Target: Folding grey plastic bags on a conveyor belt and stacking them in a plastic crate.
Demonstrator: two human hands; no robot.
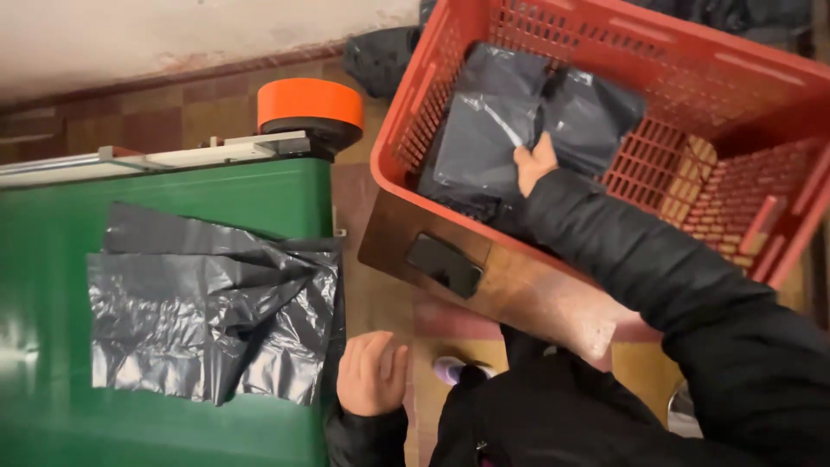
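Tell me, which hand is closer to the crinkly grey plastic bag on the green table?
Left. The left hand hangs just beside the grey plastic bag, at its lower right corner. The right hand is far off, inside the red basket.

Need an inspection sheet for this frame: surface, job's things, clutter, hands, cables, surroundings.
Surface: green table, flat grey plastic bag lying on it.
Job's things: dark packed bags inside red crate.
Clutter: orange tape roll at table edge; black phone on wooden stand.
Hands: right hand on a packed bag; left hand open, beside the table, holding nothing.
Cables: nothing seen.
Surroundings: brown tiled floor, pale wall.
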